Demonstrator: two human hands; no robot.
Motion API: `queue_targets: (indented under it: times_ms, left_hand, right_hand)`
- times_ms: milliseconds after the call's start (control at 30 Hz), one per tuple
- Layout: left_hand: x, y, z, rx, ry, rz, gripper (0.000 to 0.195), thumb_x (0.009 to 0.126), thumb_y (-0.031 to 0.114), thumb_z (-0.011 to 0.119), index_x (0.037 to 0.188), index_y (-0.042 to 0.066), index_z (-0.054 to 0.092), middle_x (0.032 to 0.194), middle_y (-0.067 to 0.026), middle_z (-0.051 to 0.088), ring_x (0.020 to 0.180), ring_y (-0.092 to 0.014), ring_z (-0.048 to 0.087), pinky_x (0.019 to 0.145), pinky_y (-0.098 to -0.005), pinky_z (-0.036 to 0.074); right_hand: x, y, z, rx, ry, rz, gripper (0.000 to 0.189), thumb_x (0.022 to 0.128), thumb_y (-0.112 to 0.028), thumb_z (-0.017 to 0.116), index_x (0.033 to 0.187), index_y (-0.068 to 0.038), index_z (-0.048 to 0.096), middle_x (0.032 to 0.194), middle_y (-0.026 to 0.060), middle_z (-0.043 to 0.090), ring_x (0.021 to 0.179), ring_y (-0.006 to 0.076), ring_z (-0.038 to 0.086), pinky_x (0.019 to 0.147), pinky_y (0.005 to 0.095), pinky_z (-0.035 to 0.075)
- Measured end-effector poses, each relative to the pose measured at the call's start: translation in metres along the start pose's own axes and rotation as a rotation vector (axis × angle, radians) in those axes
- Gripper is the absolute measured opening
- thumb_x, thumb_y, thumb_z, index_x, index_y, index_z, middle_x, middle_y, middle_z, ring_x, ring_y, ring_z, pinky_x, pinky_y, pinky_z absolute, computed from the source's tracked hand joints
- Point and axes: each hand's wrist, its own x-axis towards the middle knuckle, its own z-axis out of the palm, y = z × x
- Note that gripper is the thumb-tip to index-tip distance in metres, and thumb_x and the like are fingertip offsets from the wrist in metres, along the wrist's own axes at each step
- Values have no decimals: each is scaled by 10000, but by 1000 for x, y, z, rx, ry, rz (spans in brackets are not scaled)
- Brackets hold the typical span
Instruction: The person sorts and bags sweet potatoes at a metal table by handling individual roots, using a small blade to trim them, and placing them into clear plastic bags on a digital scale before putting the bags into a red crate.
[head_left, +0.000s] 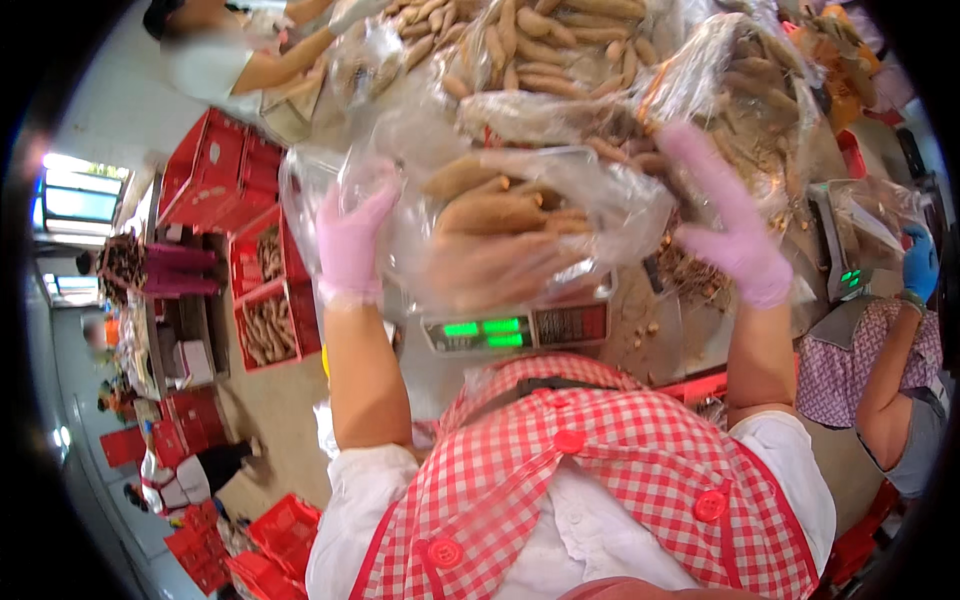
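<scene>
A clear plastic bag of tan root vegetables, which look like sweet potatoes, lies over a digital scale with a lit green display. My left hand, in a pink glove, is at the bag's left end, amid loose clear film. Blur and film hide whether its fingers grip the plastic. To the bag's right, my right hand, also pink-gloved, has its fingers spread and holds nothing. Below it are root trimmings and a dark handle.
More roots are heaped across the table in open plastic. A co-worker's arm reaches in from the upper left. On the right, a blue-gloved hand touches a bag at another scale. Red crates stand left of the table.
</scene>
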Motion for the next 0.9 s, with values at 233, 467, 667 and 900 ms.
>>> queue_targets:
  times_ms: [233, 467, 667, 900]
  left_hand:
    - [0, -18, 2, 177, -103, 287, 156, 813, 62, 533, 822, -18, 667, 850, -111, 681, 777, -194, 639, 712, -296, 504]
    - [-4, -46, 0, -460, -382, -112, 236, 820, 211, 529, 686, 19, 558, 735, -134, 617, 686, -291, 607, 751, -410, 492]
    - [21, -48, 5, -900, -554, 123, 224, 765, 302, 576, 848, 96, 610, 825, -127, 622, 674, -278, 564, 786, -445, 435]
    - [6, -38, -6, -890, -162, -48, 307, 734, 306, 662, 856, 25, 640, 979, -256, 656, 695, -305, 591, 783, -420, 462]
  right_hand:
    - [35, 33, 0, -5, -870, 133, 515, 790, -133, 636, 1299, -95, 575, 955, 139, 693, 860, 209, 646, 1016, 375, 379]
    - [138, 158, 12, 105, -72, 555, 365, 896, -229, 609, 1203, -34, 625, 1176, 110, 654, 1082, 191, 609, 945, 296, 463]
    - [219, 263, 77, -716, -410, 731, 439, 828, -266, 634, 1204, -43, 601, 1159, 153, 642, 1065, 250, 608, 923, 356, 455]
    - [182, 281, 27, 480, -15, 844, 383, 865, -197, 592, 1202, -16, 581, 1020, 91, 641, 986, 200, 608, 909, 341, 473]
